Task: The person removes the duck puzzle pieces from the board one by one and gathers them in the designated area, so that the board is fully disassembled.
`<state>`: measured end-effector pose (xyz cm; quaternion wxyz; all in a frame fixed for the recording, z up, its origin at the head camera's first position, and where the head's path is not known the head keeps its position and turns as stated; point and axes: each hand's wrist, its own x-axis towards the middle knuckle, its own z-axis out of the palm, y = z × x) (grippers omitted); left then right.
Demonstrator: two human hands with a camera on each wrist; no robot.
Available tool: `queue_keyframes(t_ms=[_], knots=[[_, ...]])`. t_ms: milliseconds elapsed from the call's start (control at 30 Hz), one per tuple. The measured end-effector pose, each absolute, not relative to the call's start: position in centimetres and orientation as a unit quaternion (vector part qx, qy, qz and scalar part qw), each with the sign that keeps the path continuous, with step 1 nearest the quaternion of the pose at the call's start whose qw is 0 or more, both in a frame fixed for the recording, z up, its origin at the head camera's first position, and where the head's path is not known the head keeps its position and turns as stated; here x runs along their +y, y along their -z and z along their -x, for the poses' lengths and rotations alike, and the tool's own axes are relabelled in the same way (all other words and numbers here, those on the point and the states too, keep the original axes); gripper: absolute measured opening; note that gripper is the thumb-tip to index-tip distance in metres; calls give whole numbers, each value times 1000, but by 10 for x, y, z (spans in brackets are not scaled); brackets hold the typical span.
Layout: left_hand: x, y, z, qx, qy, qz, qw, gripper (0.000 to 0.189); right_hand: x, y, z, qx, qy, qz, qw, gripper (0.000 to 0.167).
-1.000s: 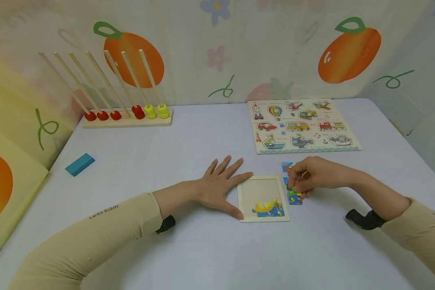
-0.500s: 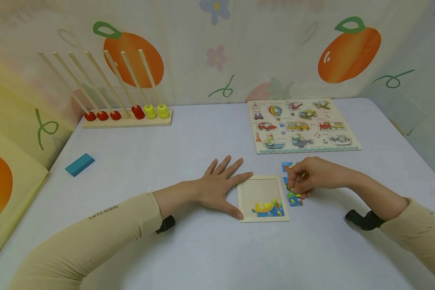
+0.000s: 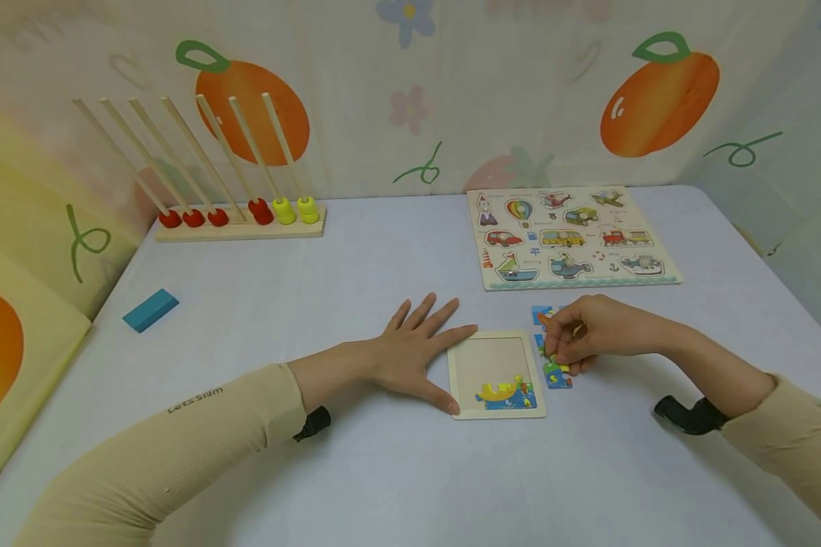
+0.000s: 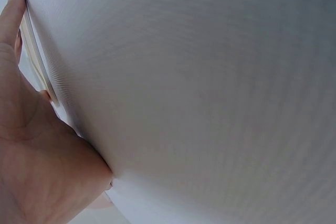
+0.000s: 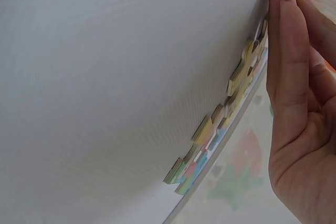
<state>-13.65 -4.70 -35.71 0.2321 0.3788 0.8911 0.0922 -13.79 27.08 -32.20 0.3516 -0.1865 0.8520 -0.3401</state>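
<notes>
A small square wooden puzzle tray [image 3: 475, 361] lies on the white table, with yellow and blue jigsaw pieces [image 3: 511, 396] fitted in its lower right corner. My left hand [image 3: 404, 361] is spread flat at its left side, thumb and index finger touching the frame. To the right of the tray, my right hand [image 3: 584, 330] pinches a blue-green puzzle piece [image 3: 557, 378] at table level, its fingertips partly covering it. Another blue piece [image 3: 540, 313] lies just beyond. In the right wrist view, several loose pieces [image 5: 202, 135] lie along the table beside the right hand [image 5: 302, 114].
Behind the right hand lies a wooden peg puzzle board [image 3: 575, 239] with vehicle pictures. A counting rack [image 3: 242, 230] with tall rods and red and yellow beads stands at the back left. A blue block [image 3: 151, 310] lies at the far left.
The puzzle piece under my right fingertips has shifted very slightly toward the near side. My left hand and the tray have stayed where they were.
</notes>
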Motion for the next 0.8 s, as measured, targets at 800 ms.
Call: queue_keyframes(t_ms=[800], knots=[[-47,358,137,891,-89,-379,232,108,261,316,135,868,317,238,299,9]])
